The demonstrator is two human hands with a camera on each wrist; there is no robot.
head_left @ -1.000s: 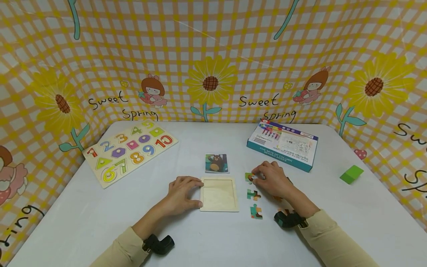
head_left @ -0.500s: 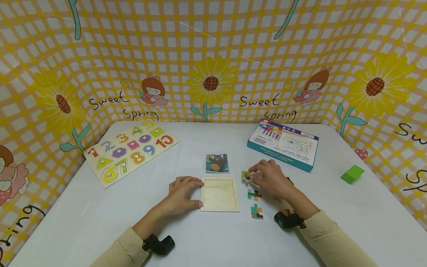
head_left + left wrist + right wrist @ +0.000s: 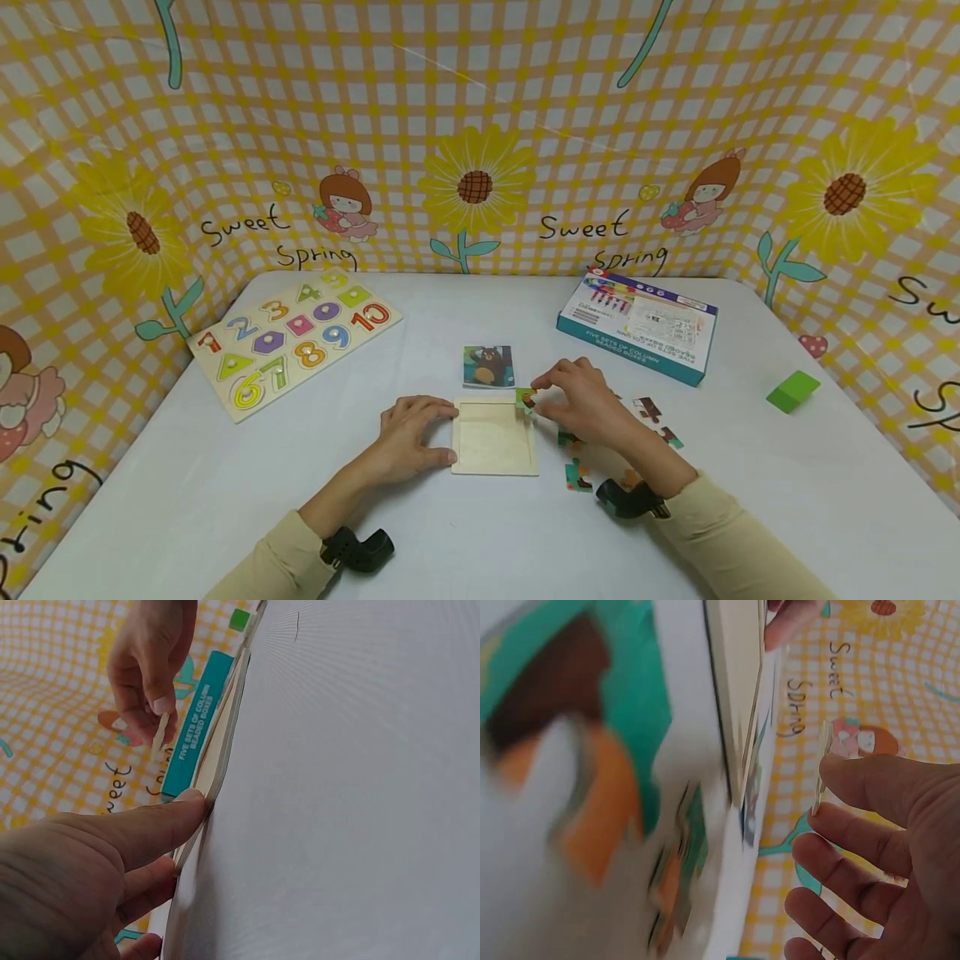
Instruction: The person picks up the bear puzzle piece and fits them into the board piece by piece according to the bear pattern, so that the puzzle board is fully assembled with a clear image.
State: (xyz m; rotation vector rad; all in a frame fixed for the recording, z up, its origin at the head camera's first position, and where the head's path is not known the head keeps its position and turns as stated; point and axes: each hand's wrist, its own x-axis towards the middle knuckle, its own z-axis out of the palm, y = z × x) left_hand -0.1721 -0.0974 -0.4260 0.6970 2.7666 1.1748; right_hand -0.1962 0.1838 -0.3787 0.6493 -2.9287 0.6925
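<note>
Pinching a green-and-brown puzzle piece point(image 3: 525, 400) in the right grip point(image 3: 579, 402), held it raised off the white desk point(image 3: 450, 542), over the upper right corner of a pale wooden tray point(image 3: 491, 442) as seen from the head view. Caught the piece nearly edge-on in both wrist views, between thumb and forefinger, clear of the tray; found the remaining fingers of the right grip loosely bent and free. Rested the left grip point(image 3: 411, 437) along the tray's left side, spread wide, touching with the thumb near the lower corner and with a fingertip near the upper one. Noted a bear picture point(image 3: 488, 367) lying flat just beyond the tray's far edge. Spotted loose puzzle pieces point(image 3: 578, 477) to the right of the tray, some partly hidden under the right grip and forearm; made out green, orange and brown on them but could not count them all. Logged farther out a number board point(image 3: 296, 342) set at a slant on the left, a teal-sided box point(image 3: 637, 329) lettered for beaded boxes at the far right, and a green block point(image 3: 793, 392) well off to the right. Recorded behind everything a checked cloth point(image 3: 480, 75) printed with sunflowers and "Sweet Spring".
</note>
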